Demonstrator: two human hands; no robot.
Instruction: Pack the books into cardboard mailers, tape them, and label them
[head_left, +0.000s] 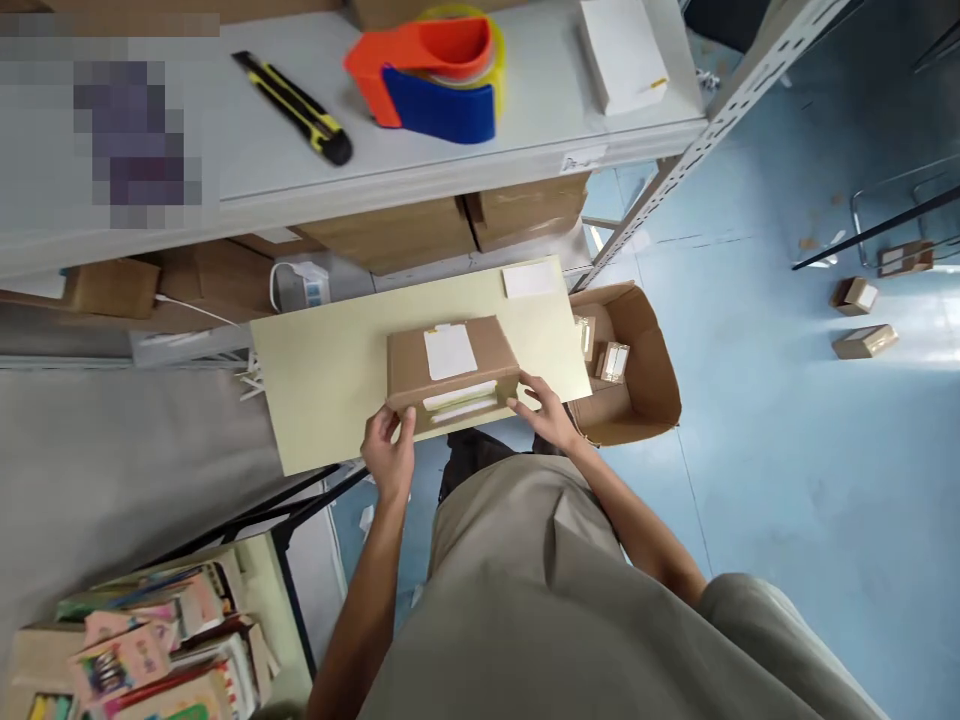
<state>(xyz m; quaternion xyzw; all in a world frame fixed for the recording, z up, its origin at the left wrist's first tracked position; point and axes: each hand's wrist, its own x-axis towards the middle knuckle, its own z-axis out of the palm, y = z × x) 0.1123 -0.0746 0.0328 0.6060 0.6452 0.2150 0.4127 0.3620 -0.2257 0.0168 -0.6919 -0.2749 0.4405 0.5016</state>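
Note:
A small brown cardboard box (480,350) with a white label on top lies on a pale yellow-green board (322,375). Its near side is open and shows white contents inside. My left hand (390,455) grips the box's near left corner, fingers curled on it. My right hand (544,410) holds the near right corner, fingers bent against the flap. A white card (529,280) lies at the board's far right.
A grey shelf (247,170) above carries a yellow-black utility knife (296,105), an orange and blue tape dispenser (435,75) and a white box (619,50). An open carton (637,370) with small boxes stands on the blue floor at right. Colourful books (150,650) lie lower left.

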